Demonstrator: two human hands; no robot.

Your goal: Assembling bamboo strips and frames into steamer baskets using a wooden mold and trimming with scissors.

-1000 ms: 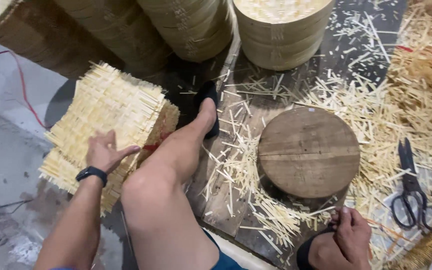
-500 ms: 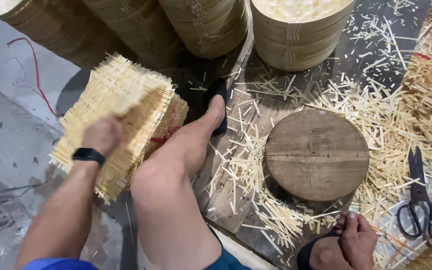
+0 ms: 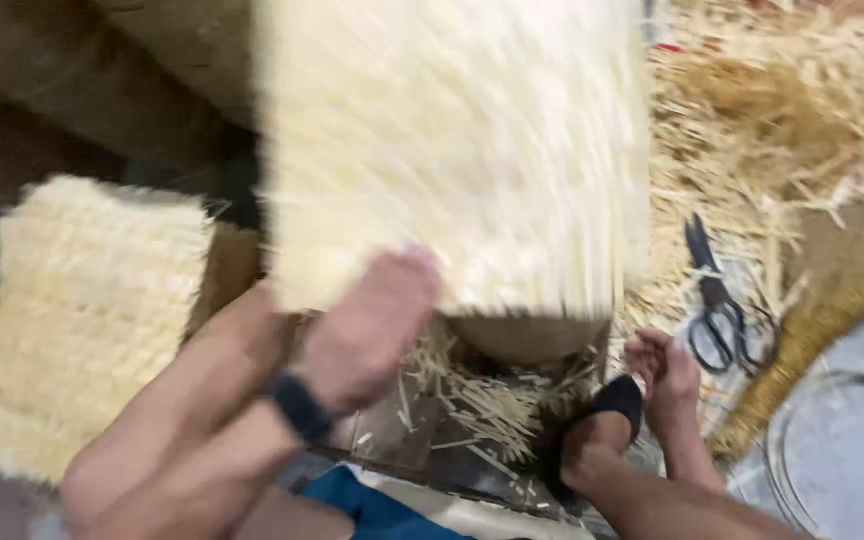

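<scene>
On the floor (image 3: pixel 852 260) lie bamboo splinters (image 3: pixel 482 400), scissors (image 3: pixel 717 300) and stacked woven mats (image 3: pixel 82 320).

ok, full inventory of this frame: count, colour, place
woven mat of pale bamboo strips: one, pale yellow, blurred, lifted over the middle
stack of the same pale mats: one, pale yellow, left on the floor
round wooden block: one, brown, mostly hidden under the lifted mat
loose bamboo offcuts: many, straw-coloured, around the block and at right
black-handled scissors: one, right among the offcuts
black sandal: one, on the foot, bottom centre
left hand: black wristband, on the lifted mat's lower edge
right hand: empty, by the sandal
</scene>
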